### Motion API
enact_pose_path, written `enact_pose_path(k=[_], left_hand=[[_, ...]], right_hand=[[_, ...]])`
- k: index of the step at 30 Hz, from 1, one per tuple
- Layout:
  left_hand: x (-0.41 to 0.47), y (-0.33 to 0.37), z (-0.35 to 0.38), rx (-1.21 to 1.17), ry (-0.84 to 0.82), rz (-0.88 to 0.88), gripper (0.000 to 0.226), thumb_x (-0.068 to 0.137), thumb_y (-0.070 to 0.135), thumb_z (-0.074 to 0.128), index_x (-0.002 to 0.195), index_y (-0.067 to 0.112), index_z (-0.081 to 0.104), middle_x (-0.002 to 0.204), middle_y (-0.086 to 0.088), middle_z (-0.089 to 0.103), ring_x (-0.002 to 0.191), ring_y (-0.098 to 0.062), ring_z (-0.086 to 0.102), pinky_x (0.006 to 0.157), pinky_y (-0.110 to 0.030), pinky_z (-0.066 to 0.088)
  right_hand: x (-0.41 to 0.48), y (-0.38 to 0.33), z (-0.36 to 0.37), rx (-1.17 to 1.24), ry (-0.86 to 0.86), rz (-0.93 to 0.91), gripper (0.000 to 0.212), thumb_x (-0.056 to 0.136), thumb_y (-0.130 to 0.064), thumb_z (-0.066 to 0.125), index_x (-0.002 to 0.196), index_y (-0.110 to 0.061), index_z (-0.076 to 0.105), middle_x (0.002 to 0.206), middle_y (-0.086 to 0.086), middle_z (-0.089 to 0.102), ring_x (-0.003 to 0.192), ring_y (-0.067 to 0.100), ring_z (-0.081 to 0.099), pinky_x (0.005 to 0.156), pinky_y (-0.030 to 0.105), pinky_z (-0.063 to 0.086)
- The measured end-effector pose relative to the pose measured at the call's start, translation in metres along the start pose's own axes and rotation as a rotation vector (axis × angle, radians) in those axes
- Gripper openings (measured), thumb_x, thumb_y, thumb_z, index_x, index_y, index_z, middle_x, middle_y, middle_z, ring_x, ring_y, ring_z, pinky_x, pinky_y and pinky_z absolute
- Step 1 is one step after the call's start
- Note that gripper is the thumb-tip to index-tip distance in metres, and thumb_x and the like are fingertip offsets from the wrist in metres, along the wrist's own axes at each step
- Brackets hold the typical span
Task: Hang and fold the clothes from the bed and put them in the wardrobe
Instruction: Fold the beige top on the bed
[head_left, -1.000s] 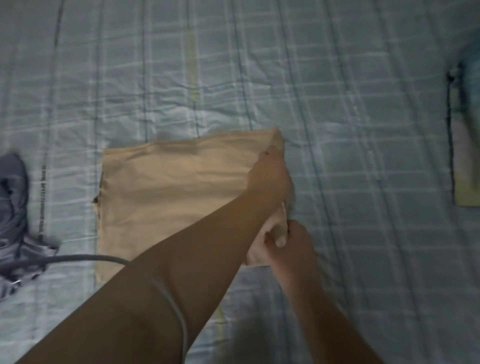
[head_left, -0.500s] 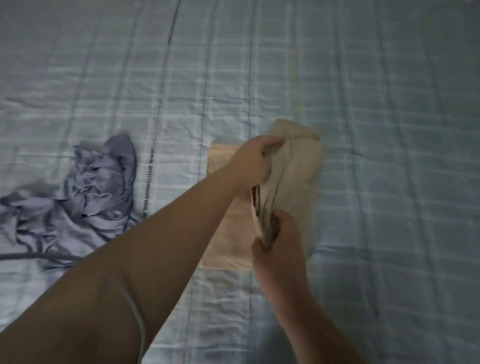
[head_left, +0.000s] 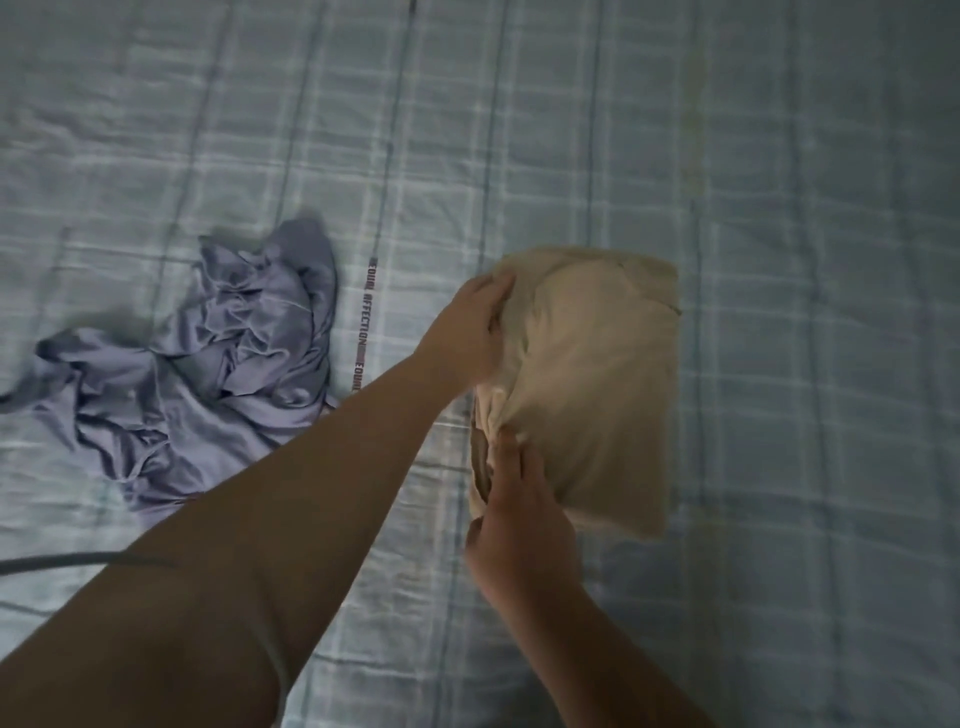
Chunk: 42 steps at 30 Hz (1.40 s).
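Note:
A beige garment (head_left: 597, 384) lies folded into a narrow rectangle on the checked blue bed sheet (head_left: 805, 260). My left hand (head_left: 470, 332) grips its upper left edge, fingers curled over the fabric. My right hand (head_left: 511, 499) pinches the layered left edge lower down, near the bottom corner. A crumpled lilac garment (head_left: 208, 364) lies unfolded on the sheet to the left, apart from both hands.
A grey cable (head_left: 62, 561) crosses the sheet at the lower left and runs under my left arm. A printed text strip on the sheet (head_left: 366, 322) runs between the two garments. Bare sheet extends to the right and above.
The beige garment went from a wide flat rectangle to a half-width fold: both hands lifted its right side and laid it over. The view shifted, bringing the lilac garment further in.

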<state>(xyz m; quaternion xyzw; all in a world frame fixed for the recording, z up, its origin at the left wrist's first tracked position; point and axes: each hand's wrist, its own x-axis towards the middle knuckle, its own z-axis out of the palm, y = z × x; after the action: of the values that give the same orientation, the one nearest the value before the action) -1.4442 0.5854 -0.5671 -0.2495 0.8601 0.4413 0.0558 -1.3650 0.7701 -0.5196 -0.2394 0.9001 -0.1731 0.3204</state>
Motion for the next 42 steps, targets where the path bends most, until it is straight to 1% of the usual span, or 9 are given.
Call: enact_pose_path(k=[3, 6, 11, 15, 20, 29, 33, 38, 42], left_hand=[[-0.005, 0.003, -0.003, -0.084, 0.061, -0.059, 0.066, 0.084, 0.010, 0.040, 0.150, 0.013, 0.039, 0.147, -0.015, 0.043, 0.136, -0.025, 0.040, 0.114, -0.026, 0.029], [-0.020, 0.013, -0.006, -0.083, 0.146, -0.106, 0.070, 0.082, -0.005, 0.045, 0.150, 0.011, 0.038, 0.156, -0.017, 0.032, 0.143, -0.031, 0.030, 0.118, -0.032, 0.023], [-0.059, 0.031, 0.014, 0.115, 0.260, 0.139, 0.060, 0.079, 0.008, 0.048, 0.138, -0.002, 0.049, 0.147, -0.027, 0.041, 0.137, -0.042, 0.035, 0.120, -0.039, 0.021], [-0.094, 0.046, 0.058, 0.358, 0.194, 0.367, 0.055, 0.086, 0.016, 0.043, 0.135, -0.007, 0.051, 0.146, -0.028, 0.044, 0.143, -0.042, 0.031, 0.120, -0.052, 0.022], [-0.119, 0.019, 0.102, 0.581, 0.158, 0.320, 0.057, 0.102, 0.041, 0.039, 0.151, 0.013, 0.039, 0.159, -0.015, 0.032, 0.151, -0.032, 0.020, 0.120, -0.054, 0.019], [-0.132, -0.023, 0.106, 0.617, 0.177, 0.290, 0.058, 0.103, 0.042, 0.039, 0.154, 0.017, 0.033, 0.162, -0.012, 0.024, 0.152, -0.030, 0.016, 0.119, -0.052, 0.023], [-0.136, -0.020, 0.100, 0.600, 0.155, 0.267, 0.060, 0.102, 0.039, 0.041, 0.154, 0.012, 0.031, 0.163, -0.012, 0.023, 0.152, -0.029, 0.015, 0.118, -0.053, 0.024], [-0.126, 0.015, 0.084, 0.590, 0.206, 0.243, 0.057, 0.101, 0.036, 0.036, 0.151, 0.010, 0.037, 0.159, -0.012, 0.032, 0.151, -0.030, 0.018, 0.121, -0.054, 0.015], [-0.061, 0.052, 0.080, 0.629, 0.216, 0.276, 0.053, 0.100, 0.036, 0.035, 0.147, 0.013, 0.044, 0.157, -0.012, 0.037, 0.149, -0.033, 0.023, 0.121, -0.053, 0.015]], right_hand=[[-0.004, -0.002, -0.013, 0.043, 0.011, -0.051, 0.082, 0.080, -0.020, 0.058, 0.149, -0.032, 0.016, 0.139, -0.007, 0.035, 0.116, 0.021, 0.054, 0.086, 0.039, 0.053], [-0.001, 0.007, -0.032, 0.045, 0.144, -0.123, 0.061, 0.073, -0.016, 0.050, 0.131, -0.033, 0.041, 0.120, -0.010, 0.047, 0.104, 0.019, 0.055, 0.079, 0.035, 0.050], [0.018, 0.053, -0.053, -0.003, 0.487, -0.146, 0.043, 0.068, -0.016, 0.043, 0.107, -0.016, 0.062, 0.106, 0.004, 0.058, 0.098, 0.030, 0.053, 0.086, 0.042, 0.046], [0.030, 0.093, -0.049, -0.102, 0.568, -0.183, 0.053, 0.081, -0.015, 0.047, 0.133, -0.006, 0.054, 0.141, 0.015, 0.049, 0.131, 0.033, 0.041, 0.111, 0.045, 0.035], [0.039, 0.137, -0.033, -0.271, 0.430, -0.284, 0.062, 0.097, -0.029, 0.039, 0.150, 0.003, 0.031, 0.157, 0.021, 0.029, 0.148, 0.034, 0.022, 0.117, 0.053, 0.027], [0.042, 0.170, -0.024, -0.386, 0.323, -0.399, 0.070, 0.098, -0.034, 0.042, 0.154, 0.001, 0.018, 0.163, 0.018, 0.015, 0.152, 0.031, 0.011, 0.119, 0.050, 0.023], [0.040, 0.169, -0.035, -0.374, 0.271, -0.406, 0.070, 0.096, -0.035, 0.045, 0.154, -0.002, 0.023, 0.162, 0.015, 0.019, 0.152, 0.028, 0.014, 0.119, 0.049, 0.024], [0.045, 0.152, -0.072, -0.217, 0.351, -0.412, 0.056, 0.088, -0.023, 0.044, 0.141, -0.005, 0.047, 0.150, 0.016, 0.044, 0.141, 0.033, 0.037, 0.115, 0.050, 0.030], [0.093, 0.130, -0.095, -0.248, 0.421, -0.460, 0.054, 0.094, -0.021, 0.039, 0.144, -0.004, 0.044, 0.151, 0.019, 0.041, 0.143, 0.036, 0.034, 0.117, 0.051, 0.026]])
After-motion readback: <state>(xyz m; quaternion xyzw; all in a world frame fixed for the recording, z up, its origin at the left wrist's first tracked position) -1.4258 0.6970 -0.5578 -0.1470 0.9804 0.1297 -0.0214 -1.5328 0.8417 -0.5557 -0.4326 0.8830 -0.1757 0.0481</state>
